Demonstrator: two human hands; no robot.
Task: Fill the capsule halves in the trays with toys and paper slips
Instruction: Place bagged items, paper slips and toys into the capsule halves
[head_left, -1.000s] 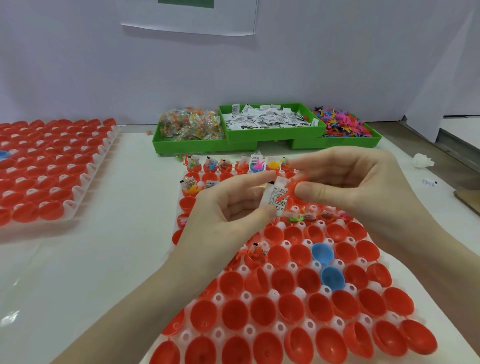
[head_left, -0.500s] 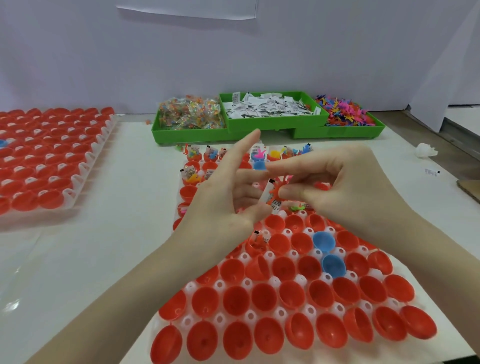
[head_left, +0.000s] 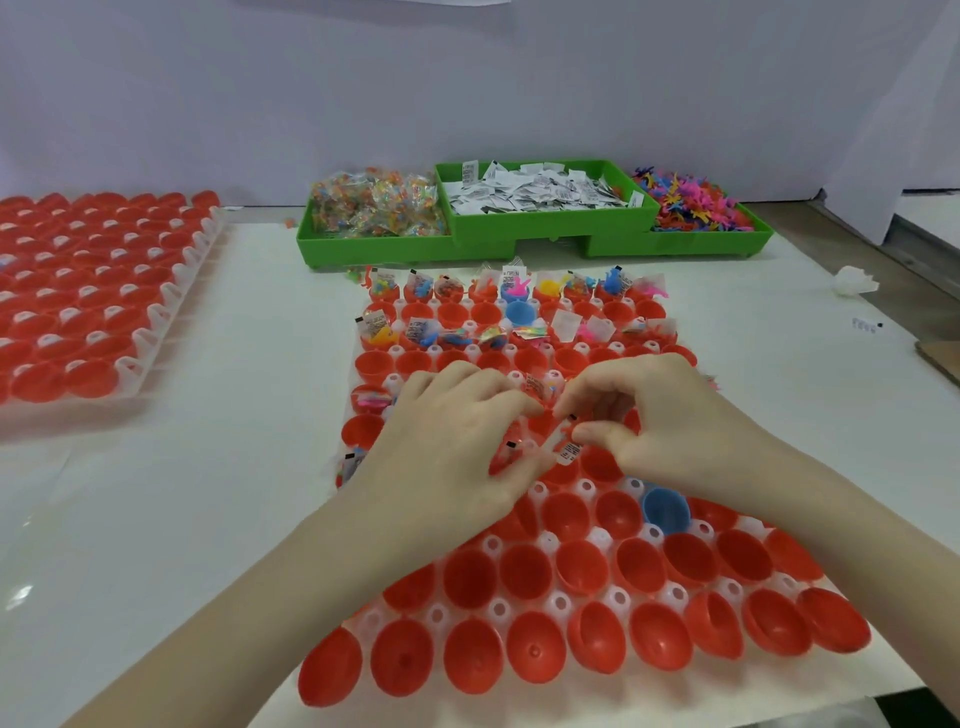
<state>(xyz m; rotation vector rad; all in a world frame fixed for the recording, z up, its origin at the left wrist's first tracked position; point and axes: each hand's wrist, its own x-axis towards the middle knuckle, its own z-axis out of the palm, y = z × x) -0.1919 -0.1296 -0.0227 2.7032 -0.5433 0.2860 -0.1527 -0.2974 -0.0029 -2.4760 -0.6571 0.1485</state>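
Paper slip with unreadable black print, pinched by both hands, left, right, over capsule tray

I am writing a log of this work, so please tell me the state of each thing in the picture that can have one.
left hand: curled, pinching a paper slip
right hand: curled, pinching the same slip
near tray: far rows filled, near rows of halves empty
blue half: empty
left tray: red halves, contents not clear
green bins: holding packets, slips, toys
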